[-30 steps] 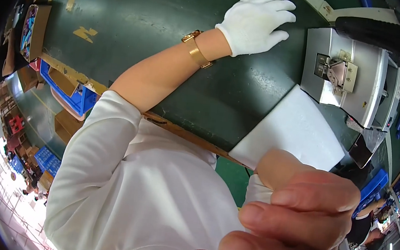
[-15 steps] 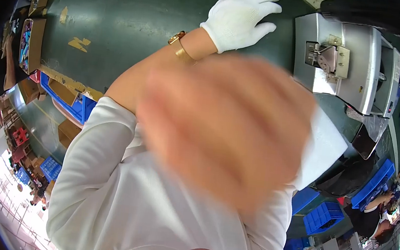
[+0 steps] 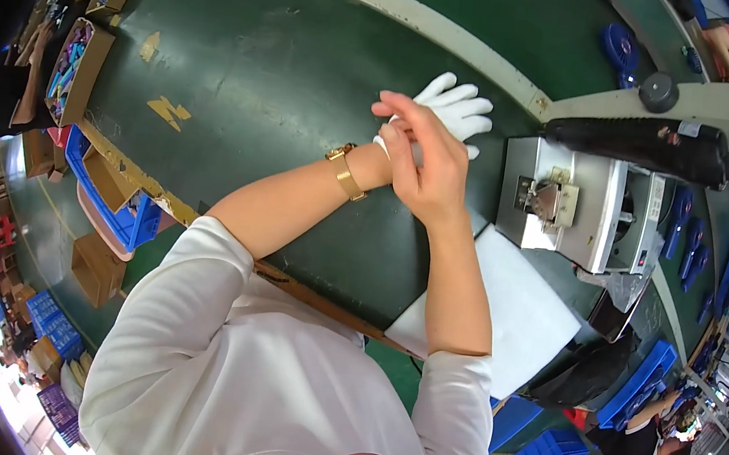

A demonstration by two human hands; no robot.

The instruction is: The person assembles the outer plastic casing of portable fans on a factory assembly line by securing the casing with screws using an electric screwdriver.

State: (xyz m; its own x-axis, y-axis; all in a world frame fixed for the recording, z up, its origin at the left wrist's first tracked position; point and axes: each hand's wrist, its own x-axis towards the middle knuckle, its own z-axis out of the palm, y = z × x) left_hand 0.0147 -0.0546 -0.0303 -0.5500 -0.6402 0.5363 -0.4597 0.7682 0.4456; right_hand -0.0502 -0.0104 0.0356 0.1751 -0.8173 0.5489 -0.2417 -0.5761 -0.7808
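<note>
My left hand (image 3: 458,111) wears a white knit glove and lies over the green work table (image 3: 312,53), fingers spread. A gold wristwatch (image 3: 346,170) sits on that wrist, below the glove's cuff. Bare and loosely bent, my right hand (image 3: 431,165) hovers across the cuff and the back of the gloved hand. Its thumb and fingers are apart, with no held thing visible between them. It hides part of the glove, and whether it touches the cuff I cannot tell.
Right of my hands stands a grey metal machine (image 3: 579,210), with a black cylindrical tool (image 3: 640,145) above it. A white foam sheet (image 3: 519,319) lies under my right forearm. Cartons of small parts (image 3: 79,73) line the far left edge. Blue handheld fans (image 3: 619,50) lie beyond the rail.
My right hand has dropped from close to the camera, where it was blurred, to over the left glove's cuff. The view has shifted, showing more of the table's far edge.
</note>
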